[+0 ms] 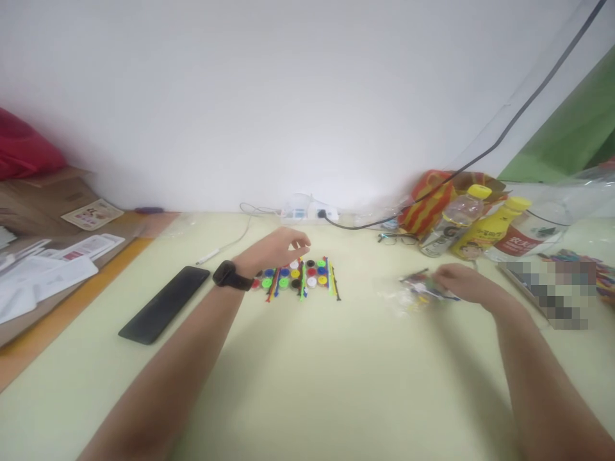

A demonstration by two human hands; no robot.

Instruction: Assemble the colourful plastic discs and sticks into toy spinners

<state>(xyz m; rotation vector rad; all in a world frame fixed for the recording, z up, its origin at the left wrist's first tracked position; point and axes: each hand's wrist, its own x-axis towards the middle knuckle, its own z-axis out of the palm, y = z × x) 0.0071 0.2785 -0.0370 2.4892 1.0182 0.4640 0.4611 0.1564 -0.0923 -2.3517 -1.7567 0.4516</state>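
Nearest camera, bare forearms [168, 368] from lower left and lower right of frame, black watch [230, 275] on left wrist. At centre, left hand [281, 248] at rows of coloured discs [321, 271] and coloured sticks [334, 278], fingers loosely curled; cannot tell whether holding anything. Right of centre, right hand [459, 283] at small loose pile [414, 291], fingers bunched, hold too blurred to tell. Left of centre, dark phone [163, 304]. Upper right, bottles [492, 227].

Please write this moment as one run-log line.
left hand: near colored discs | right hand: at small colored pieces | black slab: left of discs
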